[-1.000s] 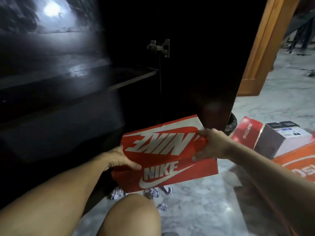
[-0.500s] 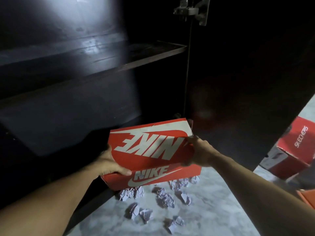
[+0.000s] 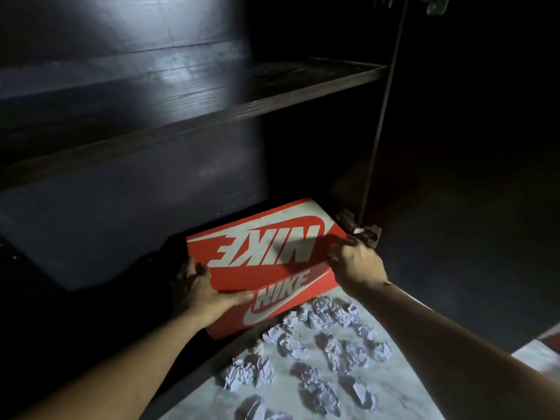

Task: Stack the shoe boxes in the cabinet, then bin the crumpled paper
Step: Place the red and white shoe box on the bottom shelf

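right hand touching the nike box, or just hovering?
Touching. In the head view the right hand curls its fingers over the right edge of the red Nike box, no gap visible; the left hand grips the opposite corner.

Pale marble floor (image 3: pixel 394 386), grey-veined, lies toward the viewer from the fingers of the right hand (image 3: pixel 357 262) and to the right of those of the left hand (image 3: pixel 197 289). Metal hinge (image 3: pixel 356 227) sits just beyond the right fingertips, reddish in the glare. A red-and-white object (image 3: pixel 545 341), cut by the frame edge, lies well right of them; identity unclear.
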Available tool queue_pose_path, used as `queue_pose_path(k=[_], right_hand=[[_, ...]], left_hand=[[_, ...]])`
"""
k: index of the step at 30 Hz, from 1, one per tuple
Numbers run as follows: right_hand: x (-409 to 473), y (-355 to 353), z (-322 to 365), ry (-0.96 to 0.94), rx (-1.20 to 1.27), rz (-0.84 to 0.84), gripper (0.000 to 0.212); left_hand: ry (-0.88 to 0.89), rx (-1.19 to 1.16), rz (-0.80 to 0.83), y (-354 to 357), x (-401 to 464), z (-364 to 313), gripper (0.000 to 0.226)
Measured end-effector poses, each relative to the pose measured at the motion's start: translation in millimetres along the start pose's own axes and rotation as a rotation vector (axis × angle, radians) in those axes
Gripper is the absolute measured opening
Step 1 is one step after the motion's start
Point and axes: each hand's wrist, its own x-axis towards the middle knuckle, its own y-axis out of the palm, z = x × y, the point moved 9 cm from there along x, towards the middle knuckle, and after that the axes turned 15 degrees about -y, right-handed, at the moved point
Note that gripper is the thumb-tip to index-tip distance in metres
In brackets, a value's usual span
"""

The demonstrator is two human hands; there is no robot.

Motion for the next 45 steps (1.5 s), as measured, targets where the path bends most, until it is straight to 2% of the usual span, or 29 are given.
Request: queue_pose_path(k=[3,6,9,12,15,20,25,29,33,36,38,41,43,45], right_hand=[[13,16,18,-0.049,0.003,-0.018,0.028],[24,41,25,-0.074,0.023,0.138,0.051],[34,53,25,-0.075,0.015,0.288,0.065],[46,59,23,-0.06,0.055,0.347,0.072],[59,65,20,-0.04,0.074,0.349,0.084],[76,72,18,0.0,0.064,0.348,0.086],[86,73,19,-0.006,0.068,0.356,0.088],[86,68,21,-0.041,0.118,0.372,0.091],[65,53,14,-0.023,0.217,0.353,0.086],[37,21,2,-0.01,0.229,0.328,0.081],[12,-7,-11,0.014,0.202,0.333,0.069],[-34,-48,-29,0.041,0.09,0.392,0.054],[-69,-76,-37,0.062,0.026,0.444,0.055],[-106,-102,-52,0.148,0.039,0.45,0.056]], left_hand=[[-0.004,0.035,-0.08,12,8,-10,0.119],[-0.06,0.03,-0.106,18,17,-15,0.12],[-0.096,0.019,-0.057,25,25,-20,0.113],[-0.139,-0.168,0.113,31,31,-27,0.097],[-0.12,-0.075,0.069,23,35,-32,0.098],[-0.097,0.029,0.046,22,58,-30,0.107],[-0.052,0.136,-0.044,18,76,-29,0.116],[-0.091,0.155,-0.07,18,83,-28,0.119],[-0.1,0.111,-0.125,11,60,-38,0.106],[0.011,0.203,-0.238,1,28,-62,0.096],[0.101,0.117,-0.138,12,9,-81,0.097],[0.204,-0.089,0.157,29,-36,-124,0.082],[0.263,-0.035,0.335,39,-73,-151,0.072],[0.331,0.04,0.438,41,-113,-178,0.075]])
